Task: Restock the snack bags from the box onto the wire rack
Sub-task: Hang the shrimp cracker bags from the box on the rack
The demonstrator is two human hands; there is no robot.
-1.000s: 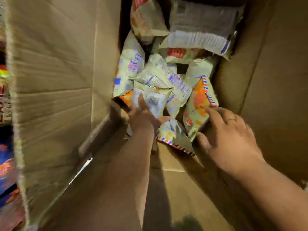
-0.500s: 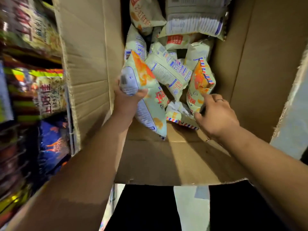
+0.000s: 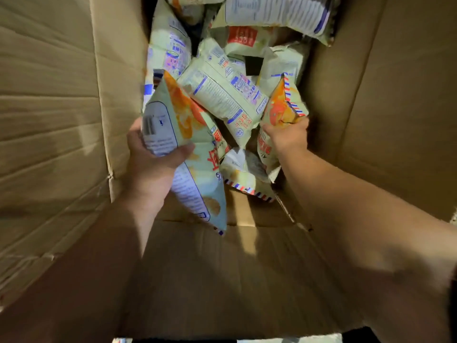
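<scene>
Nearest, the left hand (image 3: pixel 150 164) wraps thumb and fingers round a pale-green snack bag (image 3: pixel 190 149), held above the cardboard box (image 3: pixel 49 120) floor. Further in, the right hand (image 3: pixel 286 137) grips an orange-printed bag (image 3: pixel 279 112) at its middle; a light, straight lift should spare the loose bags (image 3: pixel 222 95) beyond

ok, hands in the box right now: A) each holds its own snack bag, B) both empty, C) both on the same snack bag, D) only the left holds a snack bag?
A: the left hand grips the barcode snack bag, thumb across it, and the right hand grips the striped-edge snack bag, both inside the cardboard box.
</scene>
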